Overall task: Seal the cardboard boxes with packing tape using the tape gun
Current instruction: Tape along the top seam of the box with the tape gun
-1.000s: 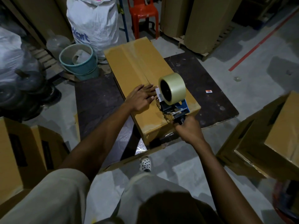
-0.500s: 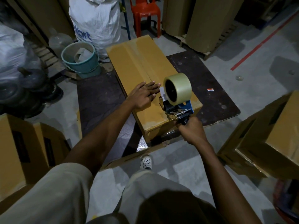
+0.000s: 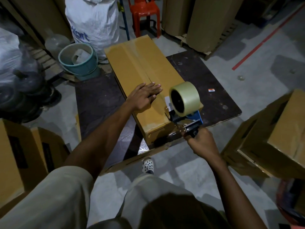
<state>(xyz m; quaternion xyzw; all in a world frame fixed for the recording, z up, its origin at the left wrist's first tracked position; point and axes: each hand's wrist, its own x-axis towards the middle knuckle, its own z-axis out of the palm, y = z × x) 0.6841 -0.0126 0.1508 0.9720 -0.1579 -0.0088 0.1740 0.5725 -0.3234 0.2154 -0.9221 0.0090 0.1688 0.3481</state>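
Observation:
A long brown cardboard box [image 3: 142,66] lies on a dark board [image 3: 206,83], its top flaps meeting in a centre seam. My left hand [image 3: 143,97] rests flat on the near part of the box top, fingers spread across the seam. My right hand [image 3: 203,142] grips the handle of a blue tape gun [image 3: 186,118] with a large roll of clear tape [image 3: 184,98]. The gun's front sits over the near end of the box top, close to its right edge. Glossy tape shows along the far part of the seam.
More cardboard boxes stand at the left [image 3: 18,156] and right [image 3: 277,133]. A teal bucket [image 3: 79,61], a white sack [image 3: 94,25] and a red plastic chair [image 3: 143,12] sit beyond the box. Tall cardboard stacks [image 3: 209,22] line the back. My shoe [image 3: 147,165] is on the concrete floor.
The tape gun has pulled back toward the near end of the box in my right hand. My left hand has flattened and spread on the box top.

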